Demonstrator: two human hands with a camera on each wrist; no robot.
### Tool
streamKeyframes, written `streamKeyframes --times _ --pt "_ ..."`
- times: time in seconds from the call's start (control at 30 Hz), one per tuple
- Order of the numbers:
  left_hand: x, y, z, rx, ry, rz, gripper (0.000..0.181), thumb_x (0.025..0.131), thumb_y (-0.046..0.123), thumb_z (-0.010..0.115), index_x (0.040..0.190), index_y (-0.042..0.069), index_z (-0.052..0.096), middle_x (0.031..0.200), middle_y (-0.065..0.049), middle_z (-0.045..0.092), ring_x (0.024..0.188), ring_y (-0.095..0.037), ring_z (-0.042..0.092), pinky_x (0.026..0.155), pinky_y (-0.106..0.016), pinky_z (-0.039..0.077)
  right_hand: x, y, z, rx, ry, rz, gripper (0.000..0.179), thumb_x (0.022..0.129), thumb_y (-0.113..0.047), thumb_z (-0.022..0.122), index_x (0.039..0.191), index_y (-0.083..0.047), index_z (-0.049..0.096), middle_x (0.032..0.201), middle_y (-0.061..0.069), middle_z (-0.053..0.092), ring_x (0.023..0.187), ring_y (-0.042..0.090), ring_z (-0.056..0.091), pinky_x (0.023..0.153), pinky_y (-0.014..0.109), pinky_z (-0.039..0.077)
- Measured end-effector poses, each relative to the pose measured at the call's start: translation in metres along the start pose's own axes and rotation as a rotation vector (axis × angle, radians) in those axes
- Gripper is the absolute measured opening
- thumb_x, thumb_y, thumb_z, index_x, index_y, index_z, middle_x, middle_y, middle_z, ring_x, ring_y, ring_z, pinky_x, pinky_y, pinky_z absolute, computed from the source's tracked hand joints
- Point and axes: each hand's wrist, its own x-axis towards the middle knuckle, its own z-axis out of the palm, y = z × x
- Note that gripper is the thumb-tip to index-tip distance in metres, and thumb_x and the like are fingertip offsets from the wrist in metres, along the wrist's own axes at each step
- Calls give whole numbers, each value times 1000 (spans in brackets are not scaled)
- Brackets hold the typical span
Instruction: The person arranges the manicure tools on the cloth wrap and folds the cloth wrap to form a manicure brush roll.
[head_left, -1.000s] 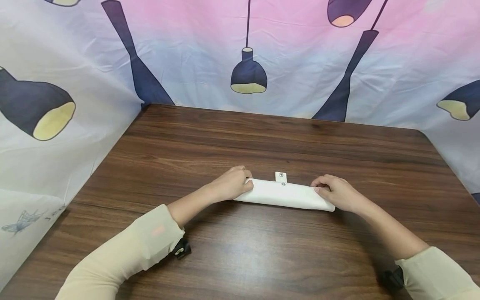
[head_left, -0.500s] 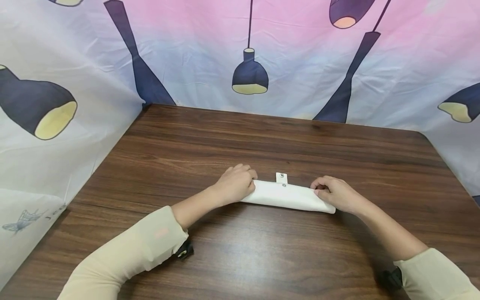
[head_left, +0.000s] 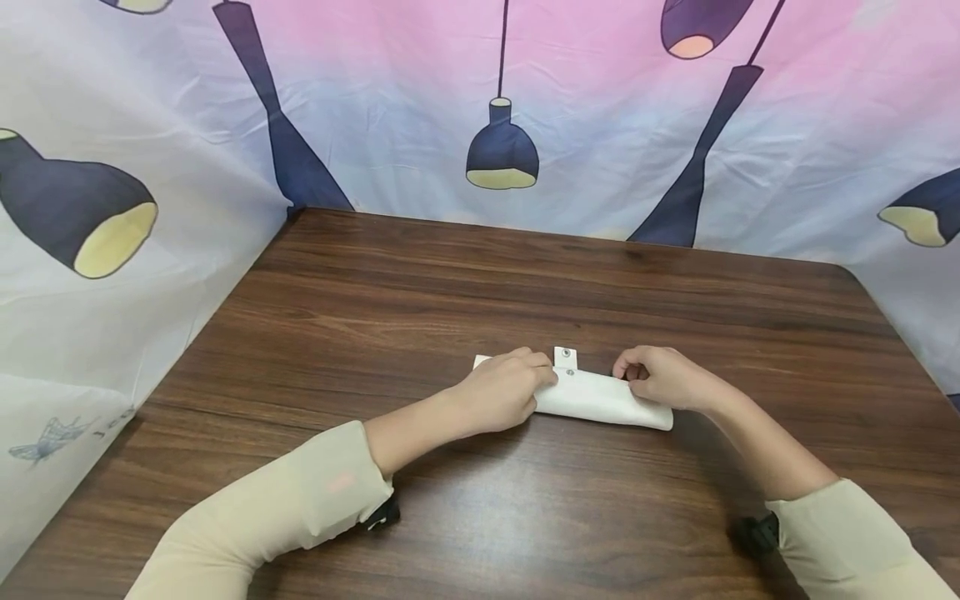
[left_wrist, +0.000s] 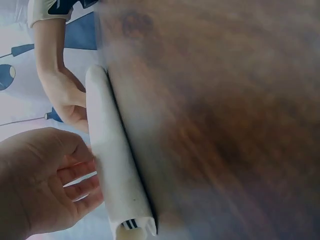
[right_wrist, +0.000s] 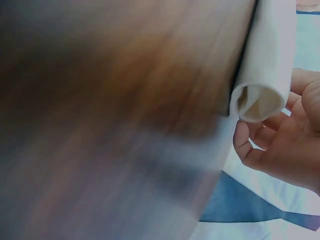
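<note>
A white rolled-up pouch lies on the brown wooden table, slightly slanted. From its far edge a short strap sticks out with a metal snap, and a second snap sits on the roll just below it. My left hand lies across the roll left of the strap, gripping it, with the left end showing beyond. Near the right end my right hand holds the roll with thumb and curled fingers. The left wrist view shows dark stripes inside one end; the other end appears as a hollow coil in the right wrist view.
Wooden tabletop surrounds the roll on all sides. A fabric backdrop printed with lamps hangs behind the table and along its left side. Dark wrist devices are partly visible under the sleeves.
My left hand has slid right along the roll from its left end to beside the strap, uncovering that end. My right hand stays near the right end, its fingers shifting slightly.
</note>
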Motion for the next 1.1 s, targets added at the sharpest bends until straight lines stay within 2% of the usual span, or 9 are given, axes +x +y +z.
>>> streamKeyframes --times 0.17,0.3,0.43,0.5,0.6,0.7,0.8,0.93,1.1 --pt "-1 -2 -1 -57 -18 -9 36 77 -3 55 109 9 65 110 0 60 100 -16 53 81 -25 44 14 -7 0 -24 -23 -14 32 74 14 45 95 -5 62 80 3 54 75 19 49 65 34 40" --pt "-1 -5 -1 -114 -27 -10 34 79 -1 56 111 9 65 111 1 60 101 -16 52 83 -26 43 29 -13 4 -58 -17 -43 32 82 10 45 107 -1 61 92 8 58 87 23 53 74 38 42" --pt "0 -6 -2 -128 -43 -17 30 84 8 59 113 9 63 113 2 58 103 -16 51 86 -28 42 42 -23 6 -69 -44 -59 31 88 5 47 117 2 57 95 10 55 86 23 51 74 38 42" --pt "1 -6 -1 -109 -45 -17 29 85 13 61 114 9 63 113 2 58 103 -16 51 86 -28 41 47 -27 7 -77 -46 -59 29 89 3 49 116 2 58 93 9 54 84 22 50 72 37 41" --pt "3 -6 1 -79 -46 -15 31 86 15 62 116 10 62 113 2 58 100 -15 50 85 -26 41 51 -32 8 -74 7 -52 18 89 0 53 103 -3 62 89 6 56 80 20 51 70 35 42" --pt "4 -6 3 -67 -48 -14 31 86 16 62 117 10 62 112 2 57 98 -14 50 83 -26 41 52 -34 8 -41 78 -38 8 89 -2 56 90 -8 62 84 3 59 74 18 51 65 33 42" --pt "5 -6 3 -64 -51 -14 32 86 16 63 117 11 62 112 2 57 98 -14 50 84 -26 41 48 -36 6 -8 116 -44 8 88 -2 58 87 -9 63 79 1 60 68 15 51 61 31 42" --pt "7 -6 1 -66 -62 -24 32 86 16 62 117 11 62 113 1 57 102 -15 50 86 -28 41 42 -36 5 4 103 -74 10 88 -3 59 92 -7 67 78 -1 62 64 12 49 58 28 40" --pt "8 -6 0 -75 -72 -32 32 86 16 63 117 11 62 113 1 57 103 -15 50 86 -29 42 33 -36 6 20 90 -108 13 86 -3 62 94 -7 71 88 2 66 70 12 52 61 28 42"
